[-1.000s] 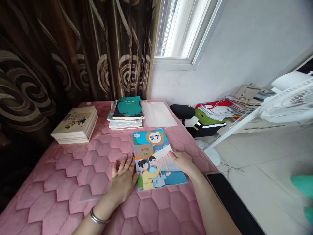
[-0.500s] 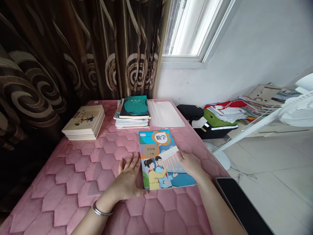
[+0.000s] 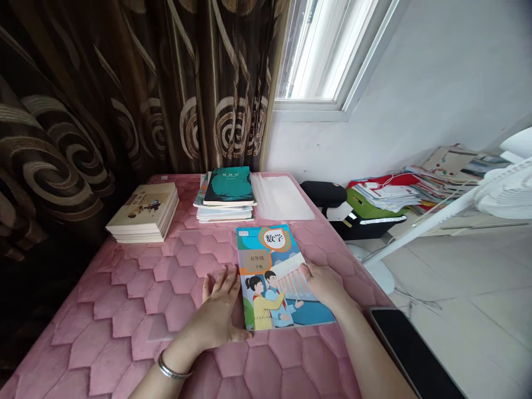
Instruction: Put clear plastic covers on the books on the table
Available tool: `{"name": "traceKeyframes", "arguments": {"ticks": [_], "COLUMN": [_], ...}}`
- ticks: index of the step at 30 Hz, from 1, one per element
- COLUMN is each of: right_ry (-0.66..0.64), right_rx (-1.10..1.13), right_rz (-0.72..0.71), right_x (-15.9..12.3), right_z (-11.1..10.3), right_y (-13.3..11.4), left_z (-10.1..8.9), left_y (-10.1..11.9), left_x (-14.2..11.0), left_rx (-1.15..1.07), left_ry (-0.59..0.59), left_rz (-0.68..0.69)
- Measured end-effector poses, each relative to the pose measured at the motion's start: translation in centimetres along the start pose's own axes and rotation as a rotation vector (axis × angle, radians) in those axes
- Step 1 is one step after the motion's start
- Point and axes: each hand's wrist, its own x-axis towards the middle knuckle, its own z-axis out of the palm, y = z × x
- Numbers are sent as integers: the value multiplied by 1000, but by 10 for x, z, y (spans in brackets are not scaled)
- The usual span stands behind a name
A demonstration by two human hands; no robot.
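A maths textbook (image 3: pixel 270 288) with a blue cover and two cartoon children lies closed and face up on the pink quilted cover in front of me. My left hand (image 3: pixel 222 305) rests flat at its left edge, fingers spread, thumb by the lower left corner. At the right edge my right hand (image 3: pixel 326 285) holds the book, thumb side on the cover; its other fingers are mostly hidden. A faint, see-through plastic sheet (image 3: pixel 160 327) shows to the left of the book, reaching toward my left hand.
Behind the textbook stands a book stack with a teal book (image 3: pixel 229 185) on top, beside clear plastic sheets (image 3: pixel 285 197). Several cream books (image 3: pixel 143 208) are piled at left. A black phone (image 3: pixel 411 349) lies at right, near a white fan (image 3: pixel 432 219). Dark curtains (image 3: pixel 187 83) hang behind.
The view has shifted slightly, so everything sits a little lower. Both hands and the textbook keep nearly the same places relative to each other.
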Motion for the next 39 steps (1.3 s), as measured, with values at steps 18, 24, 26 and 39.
{"name": "traceKeyframes", "arguments": {"ticks": [18, 24, 26, 39], "right_ry": [-5, 58, 64, 170], "right_rx": [-26, -79, -71, -20], "right_rz": [55, 26, 39, 104], "right_x": [2, 0, 0, -16], "right_z": [11, 14, 16, 13], "right_y": [-10, -13, -13, -22], "left_z": [23, 32, 35, 19], "left_y": [-15, -26, -29, -11], "left_x": [16, 29, 31, 18], "left_rx": [-37, 0, 20, 23], "left_ry": [61, 9, 16, 30], "left_rz": [-27, -19, -18, -88]}}
